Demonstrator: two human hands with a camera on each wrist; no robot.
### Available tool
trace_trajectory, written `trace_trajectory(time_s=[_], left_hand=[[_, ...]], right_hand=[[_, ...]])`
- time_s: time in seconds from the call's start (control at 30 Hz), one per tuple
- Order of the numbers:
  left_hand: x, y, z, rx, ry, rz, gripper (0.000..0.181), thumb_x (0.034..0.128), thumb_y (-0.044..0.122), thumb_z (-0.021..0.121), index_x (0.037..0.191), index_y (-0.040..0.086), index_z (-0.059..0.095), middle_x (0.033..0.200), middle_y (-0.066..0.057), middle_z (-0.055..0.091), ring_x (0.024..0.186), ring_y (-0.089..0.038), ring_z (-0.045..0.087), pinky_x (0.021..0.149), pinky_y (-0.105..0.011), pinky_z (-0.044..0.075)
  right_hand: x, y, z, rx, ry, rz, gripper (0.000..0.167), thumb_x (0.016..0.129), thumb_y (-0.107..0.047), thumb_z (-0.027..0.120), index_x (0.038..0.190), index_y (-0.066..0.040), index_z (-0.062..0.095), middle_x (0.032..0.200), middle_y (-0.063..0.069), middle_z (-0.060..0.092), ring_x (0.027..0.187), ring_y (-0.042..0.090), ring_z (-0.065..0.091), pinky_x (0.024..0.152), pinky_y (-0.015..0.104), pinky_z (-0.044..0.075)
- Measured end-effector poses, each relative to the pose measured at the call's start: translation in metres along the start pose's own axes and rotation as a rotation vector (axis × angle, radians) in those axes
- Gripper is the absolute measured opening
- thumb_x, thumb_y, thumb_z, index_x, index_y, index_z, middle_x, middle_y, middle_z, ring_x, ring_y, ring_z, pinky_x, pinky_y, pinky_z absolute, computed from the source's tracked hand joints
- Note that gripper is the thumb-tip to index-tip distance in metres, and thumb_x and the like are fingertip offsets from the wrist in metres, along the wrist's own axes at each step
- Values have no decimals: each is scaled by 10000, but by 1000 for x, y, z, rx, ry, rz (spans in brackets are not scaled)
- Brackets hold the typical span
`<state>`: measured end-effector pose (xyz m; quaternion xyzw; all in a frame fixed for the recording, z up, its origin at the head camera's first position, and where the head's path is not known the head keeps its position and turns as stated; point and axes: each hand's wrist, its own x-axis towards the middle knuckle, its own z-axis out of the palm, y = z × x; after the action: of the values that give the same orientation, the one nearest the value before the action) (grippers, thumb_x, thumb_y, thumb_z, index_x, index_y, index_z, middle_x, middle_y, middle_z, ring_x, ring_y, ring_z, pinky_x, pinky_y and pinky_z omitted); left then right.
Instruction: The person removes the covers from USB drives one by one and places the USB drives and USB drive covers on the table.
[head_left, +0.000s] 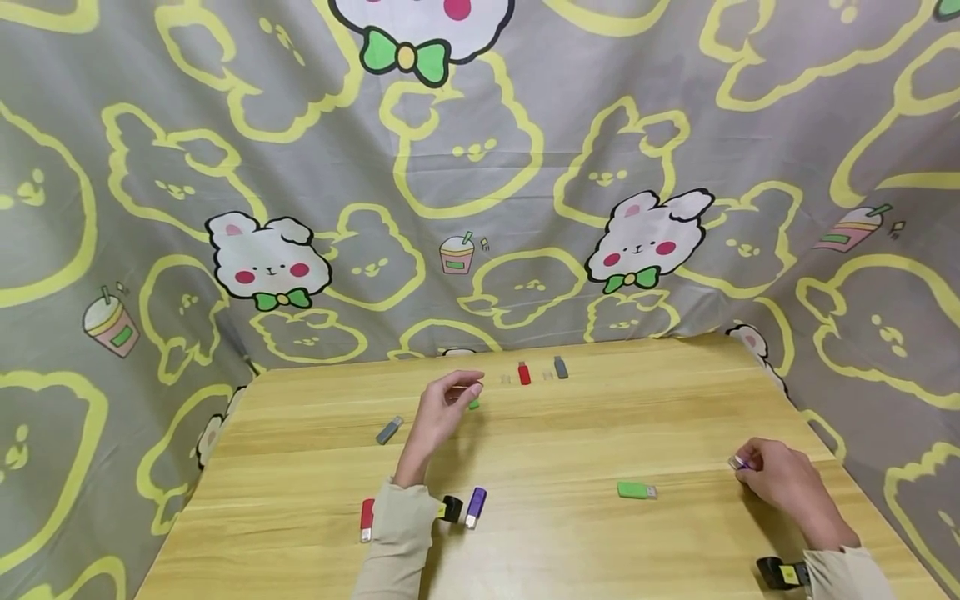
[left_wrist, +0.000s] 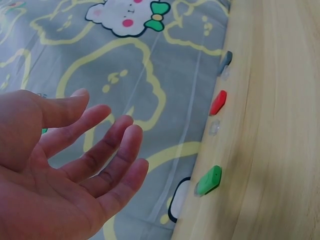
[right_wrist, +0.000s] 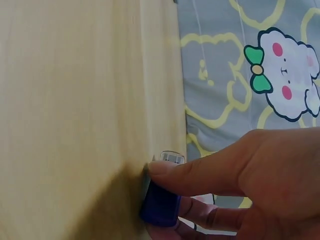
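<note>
My right hand [head_left: 780,479] pinches a purple USB stick [right_wrist: 161,202] between thumb and fingers, near the table's right side. Its metal plug, which looks covered by a clear cap, points up past the thumb in the right wrist view. Toward the back of the table, my left hand [head_left: 442,408] hovers with fingers spread and loosely bent, holding nothing. Just beyond it lies a green USB stick [left_wrist: 209,181], partly hidden by the fingers in the head view. Farther right along the back are a red USB stick [head_left: 524,373] and a grey one [head_left: 561,367], with small clear pieces [head_left: 506,379] beside them.
On the wooden table [head_left: 540,442] lie a second grey stick [head_left: 388,431], another purple stick [head_left: 476,507] and another green stick [head_left: 636,491]. A red stick [head_left: 367,520] is partly behind the left sleeve. A patterned curtain [head_left: 480,292] borders the table's back and sides.
</note>
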<state>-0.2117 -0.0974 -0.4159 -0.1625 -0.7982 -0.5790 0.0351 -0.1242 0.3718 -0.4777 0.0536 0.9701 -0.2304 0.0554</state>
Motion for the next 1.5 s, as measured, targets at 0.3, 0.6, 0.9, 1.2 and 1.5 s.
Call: trace_trajectory(time_s=[0.3,0.6,0.9,1.2,1.5], left_hand=[[-2,1,2,2,-7,4,218,1000,-17,628,1195,-92,686,1113,-278,683,1007,-469,667,846,-327,568],[-2,3,5,-12,-31,2,211,991,-34,630,1184,-96,687,1111,-291,675,1013,-454,667,890,-503,567],[9,-33,15,-3,0,-7,216,993,-1,646,1191,-65,701,1124,-242,697,1015,-407,678,900,-480,571],[10,-36,15,4,-37,10,215,997,70,671,1196,8,724,1112,-136,715,996,-268,695,890,-334,581],[11,-34,18,14,-45,-4,215,993,68,676,1198,37,729,1120,-107,717,1013,-238,690,897,-301,576]], right_hand=[[4,-32,-4,59,112,-134,100,901,-70,739,962,-30,671,860,58,690,803,300,670,623,389,479],[20,-78,3,136,231,-265,101,879,13,759,936,-41,697,881,91,711,795,330,715,691,482,581],[38,-121,10,247,357,-356,132,891,17,768,1014,-26,741,927,134,739,828,335,732,690,426,615],[51,-170,23,402,294,-414,182,924,57,714,1099,15,741,1042,199,743,920,366,729,794,463,613],[58,-209,40,506,263,-420,174,921,58,717,1089,29,752,1040,205,741,930,364,726,822,473,610]])
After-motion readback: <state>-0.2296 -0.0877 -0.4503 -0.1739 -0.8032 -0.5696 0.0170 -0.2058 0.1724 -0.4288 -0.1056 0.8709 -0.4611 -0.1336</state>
